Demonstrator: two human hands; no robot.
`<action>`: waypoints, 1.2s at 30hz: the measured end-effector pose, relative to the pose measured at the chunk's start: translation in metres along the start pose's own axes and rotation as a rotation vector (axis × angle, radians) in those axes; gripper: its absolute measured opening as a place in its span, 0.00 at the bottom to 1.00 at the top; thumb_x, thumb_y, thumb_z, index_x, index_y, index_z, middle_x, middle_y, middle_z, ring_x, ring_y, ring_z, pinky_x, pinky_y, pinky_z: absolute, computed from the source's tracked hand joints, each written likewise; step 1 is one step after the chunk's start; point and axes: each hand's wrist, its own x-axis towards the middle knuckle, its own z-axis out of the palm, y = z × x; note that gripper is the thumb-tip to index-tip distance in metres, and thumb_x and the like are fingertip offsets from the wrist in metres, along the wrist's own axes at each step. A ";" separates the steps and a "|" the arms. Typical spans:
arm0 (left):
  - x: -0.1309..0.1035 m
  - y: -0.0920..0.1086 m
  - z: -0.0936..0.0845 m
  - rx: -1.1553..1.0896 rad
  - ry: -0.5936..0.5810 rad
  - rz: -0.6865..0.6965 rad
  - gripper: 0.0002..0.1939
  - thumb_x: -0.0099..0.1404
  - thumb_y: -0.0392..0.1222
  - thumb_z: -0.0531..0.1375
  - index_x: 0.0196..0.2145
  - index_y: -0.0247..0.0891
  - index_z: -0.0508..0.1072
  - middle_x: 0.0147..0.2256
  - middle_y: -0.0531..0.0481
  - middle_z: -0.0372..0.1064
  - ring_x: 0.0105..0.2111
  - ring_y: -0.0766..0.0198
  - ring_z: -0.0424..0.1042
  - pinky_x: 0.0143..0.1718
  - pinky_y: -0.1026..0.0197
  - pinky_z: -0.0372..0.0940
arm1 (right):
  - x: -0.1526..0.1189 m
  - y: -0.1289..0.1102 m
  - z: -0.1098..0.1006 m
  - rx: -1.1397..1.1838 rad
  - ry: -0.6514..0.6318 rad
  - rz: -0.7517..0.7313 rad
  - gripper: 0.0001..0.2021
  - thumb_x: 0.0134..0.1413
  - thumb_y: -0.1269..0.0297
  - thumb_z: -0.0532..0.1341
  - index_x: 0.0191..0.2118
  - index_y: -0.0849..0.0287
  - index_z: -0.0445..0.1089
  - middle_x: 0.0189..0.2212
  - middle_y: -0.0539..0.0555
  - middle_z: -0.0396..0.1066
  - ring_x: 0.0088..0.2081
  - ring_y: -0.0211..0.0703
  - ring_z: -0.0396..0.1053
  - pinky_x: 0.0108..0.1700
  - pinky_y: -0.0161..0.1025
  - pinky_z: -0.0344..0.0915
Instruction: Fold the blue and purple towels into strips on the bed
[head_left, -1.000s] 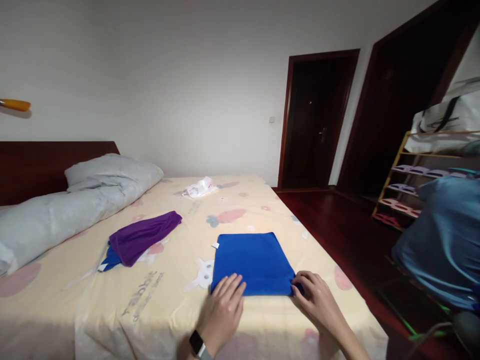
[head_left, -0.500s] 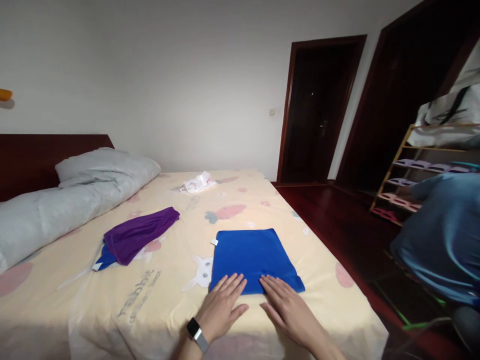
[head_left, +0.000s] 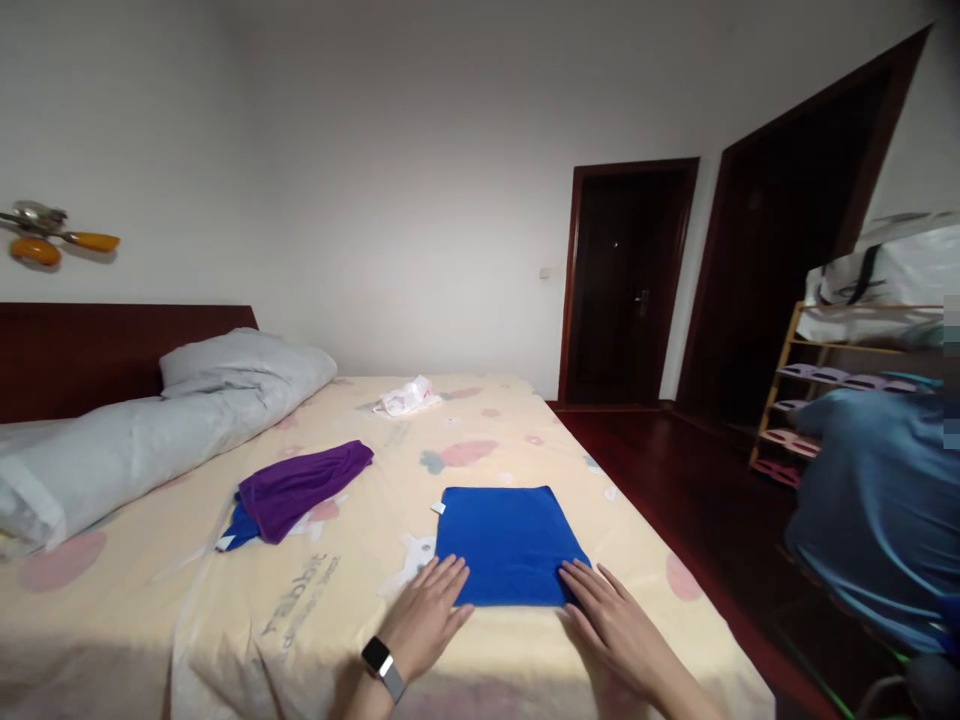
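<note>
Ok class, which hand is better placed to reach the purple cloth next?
Probably the left hand: it lies at the near left corner of the blue cloth, nearer the purple cloth. The right hand is at the near right corner, farther away.

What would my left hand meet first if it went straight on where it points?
Probably the blue cloth: your left hand seems to touch its near-left corner, fingers pointing across it.

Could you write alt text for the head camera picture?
A person's left hand and right hand lie flat on the near corners of a blue cloth on a patterned bedsheet, with a purple cloth and grey quilt to the left.
</note>
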 end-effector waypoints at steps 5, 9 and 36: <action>0.034 0.031 0.003 -0.048 -0.004 0.052 0.25 0.75 0.53 0.52 0.65 0.45 0.63 0.63 0.49 0.65 0.63 0.56 0.63 0.65 0.49 0.60 | 0.031 -0.040 -0.001 0.103 -0.067 -0.072 0.23 0.70 0.54 0.50 0.65 0.50 0.64 0.62 0.54 0.65 0.62 0.52 0.64 0.65 0.54 0.61; 0.043 0.024 0.015 -0.108 -0.087 0.008 0.23 0.75 0.53 0.51 0.64 0.46 0.65 0.61 0.49 0.68 0.60 0.56 0.67 0.62 0.50 0.63 | 0.046 -0.045 0.003 0.186 -0.178 -0.043 0.23 0.71 0.54 0.46 0.64 0.52 0.66 0.60 0.56 0.69 0.59 0.51 0.68 0.62 0.51 0.65; 0.104 -0.045 0.018 -0.360 -0.451 0.072 0.29 0.75 0.61 0.43 0.68 0.52 0.58 0.69 0.50 0.49 0.70 0.52 0.47 0.69 0.41 0.45 | 0.082 0.038 -0.015 0.492 -0.491 0.133 0.29 0.68 0.40 0.44 0.67 0.44 0.58 0.70 0.48 0.50 0.70 0.51 0.47 0.72 0.52 0.43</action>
